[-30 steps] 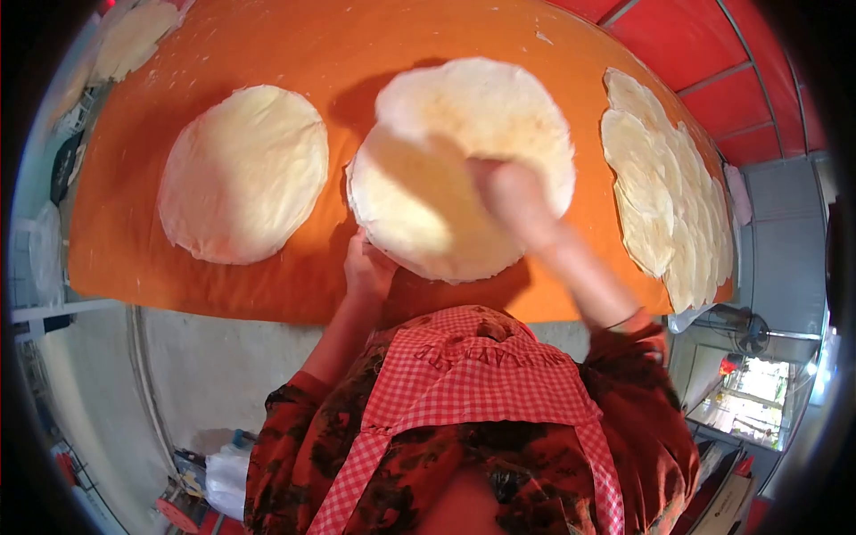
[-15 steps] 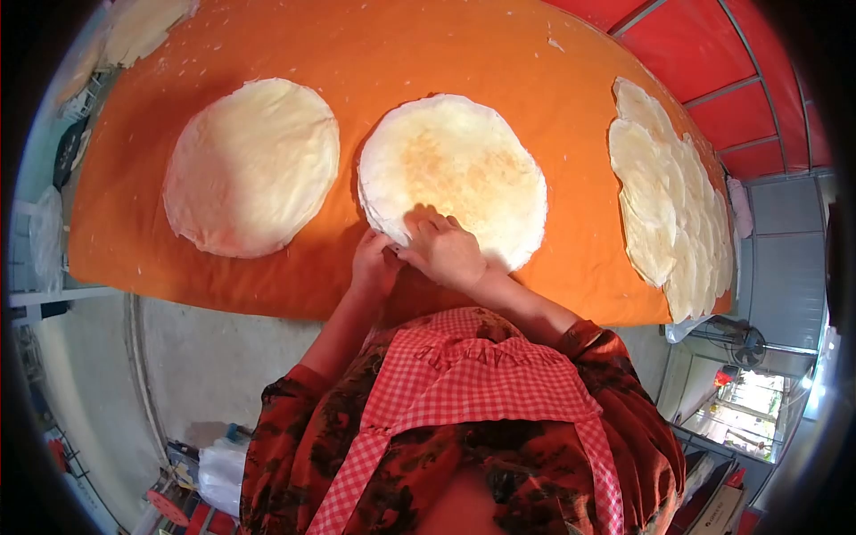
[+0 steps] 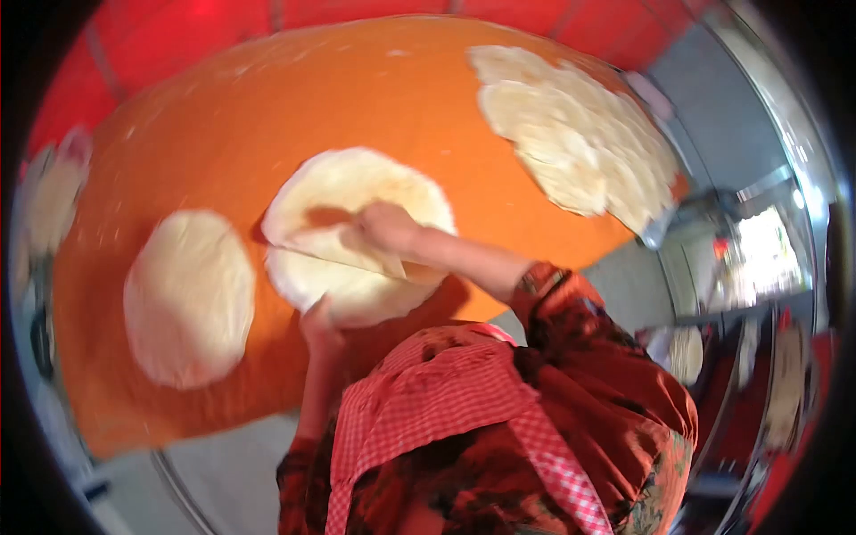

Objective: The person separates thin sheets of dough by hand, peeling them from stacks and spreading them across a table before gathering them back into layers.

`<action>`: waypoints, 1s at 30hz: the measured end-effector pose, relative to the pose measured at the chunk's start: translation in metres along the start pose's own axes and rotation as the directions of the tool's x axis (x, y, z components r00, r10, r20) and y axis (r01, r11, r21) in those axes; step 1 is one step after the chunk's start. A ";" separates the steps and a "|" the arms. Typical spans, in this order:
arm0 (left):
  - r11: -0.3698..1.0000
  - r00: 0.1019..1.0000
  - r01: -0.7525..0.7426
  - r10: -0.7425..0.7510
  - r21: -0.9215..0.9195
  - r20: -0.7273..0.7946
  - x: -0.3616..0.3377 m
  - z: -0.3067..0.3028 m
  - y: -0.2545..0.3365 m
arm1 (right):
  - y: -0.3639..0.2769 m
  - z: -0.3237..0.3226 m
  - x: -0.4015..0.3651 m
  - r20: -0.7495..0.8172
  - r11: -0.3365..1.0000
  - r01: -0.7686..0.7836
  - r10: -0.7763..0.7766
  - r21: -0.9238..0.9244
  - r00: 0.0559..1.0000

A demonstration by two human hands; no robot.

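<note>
Orange cloth bears two round piles — right hand pinching one lifted flatbread, left hand nearby, grip unclear

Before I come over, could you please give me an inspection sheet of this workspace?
Surface: orange tabletop, marked with pale specks.
Job's things: flatbread stack before the person, its top sheet apparently partly folded; pale round at left; overlapping sheets at far right.
Clutter: indistinct items at lower right.
Hands: right hand at the folded sheet, fingers blurred, grip unclear; left hand at the stack's near-left edge.
Cables: nothing seen.
Surroundings: red panels beyond the tabletop; grey floor on the near side; bright opening at right.
</note>
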State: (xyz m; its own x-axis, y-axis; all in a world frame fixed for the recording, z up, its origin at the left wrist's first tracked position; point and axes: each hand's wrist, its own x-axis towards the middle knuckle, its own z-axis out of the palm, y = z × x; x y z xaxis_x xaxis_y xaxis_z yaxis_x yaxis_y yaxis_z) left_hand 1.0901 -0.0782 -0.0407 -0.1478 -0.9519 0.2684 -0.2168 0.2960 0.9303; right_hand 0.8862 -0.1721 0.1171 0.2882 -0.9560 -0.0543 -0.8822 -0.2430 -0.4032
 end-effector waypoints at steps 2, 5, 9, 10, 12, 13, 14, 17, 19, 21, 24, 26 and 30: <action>0.693 0.903 0.314 -0.428 -0.649 -0.020 0.002 0.016 -0.004 | 0.046 -0.057 0.046 -0.137 0.983 -0.077 0.055 -0.167 0.989; 0.454 0.820 0.388 -0.567 -0.802 0.077 0.004 0.011 0.006 | 0.071 -0.165 0.051 -0.367 0.988 0.031 -0.085 -0.150 0.926; 0.475 0.783 0.384 -0.622 -0.792 0.008 0.006 0.010 0.021 | 0.032 -0.239 0.029 -0.382 0.907 0.016 -0.193 -0.422 0.904; 0.456 0.744 0.410 -0.669 -0.790 0.000 0.008 0.013 0.025 | 0.023 -0.246 0.019 -0.407 0.905 -0.005 -0.186 -0.426 0.894; 0.447 0.697 0.423 -0.717 -0.788 -0.033 0.007 0.008 0.018 | 0.000 -0.245 0.000 -0.343 0.899 0.105 -0.268 -0.426 0.900; 0.456 0.691 0.413 -0.721 -0.788 -0.055 0.005 0.011 0.006 | -0.011 -0.239 -0.010 -0.313 0.889 0.158 -0.311 -0.431 0.897; 0.465 0.685 0.402 -0.725 -0.789 -0.078 0.005 0.012 -0.002 | -0.017 -0.217 -0.018 -0.251 0.839 0.195 -0.361 -0.509 0.898; 0.420 0.714 0.374 -0.700 -0.827 -0.032 0.003 0.010 -0.004 | -0.029 -0.097 -0.056 -0.073 0.748 0.248 -0.368 -0.615 0.927; 0.415 0.703 0.407 -0.711 -0.814 -0.011 0.004 0.010 0.002 | -0.023 -0.024 -0.072 0.011 0.830 0.367 -0.399 -0.420 0.917; 0.407 0.715 0.421 -0.699 -0.810 0.021 0.001 0.007 -0.006 | -0.014 0.023 -0.081 0.079 0.900 0.353 -0.344 -0.255 0.936; 0.401 0.746 0.457 -0.659 -0.794 0.096 -0.003 0.003 -0.016 | -0.010 0.059 -0.096 -0.038 0.947 0.276 -0.286 -0.167 0.958; 0.439 0.744 0.446 -0.667 -0.780 0.050 0.001 0.007 -0.011 | -0.015 0.059 -0.104 -0.282 0.936 0.316 -0.349 -0.156 0.894; 0.481 0.726 0.347 -0.681 -0.805 -0.094 0.006 0.017 0.015 | -0.023 0.054 -0.103 -0.087 0.974 0.165 -0.180 -0.154 0.980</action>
State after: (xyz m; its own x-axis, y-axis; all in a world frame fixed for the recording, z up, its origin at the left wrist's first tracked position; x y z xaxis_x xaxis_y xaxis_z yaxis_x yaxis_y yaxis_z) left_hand 1.0699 -0.0786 -0.0292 0.1305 -0.9005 -0.4149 0.6216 -0.2516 0.7418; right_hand 0.8965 -0.0595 0.0829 0.4085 -0.9074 0.0985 -0.8694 -0.4197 -0.2608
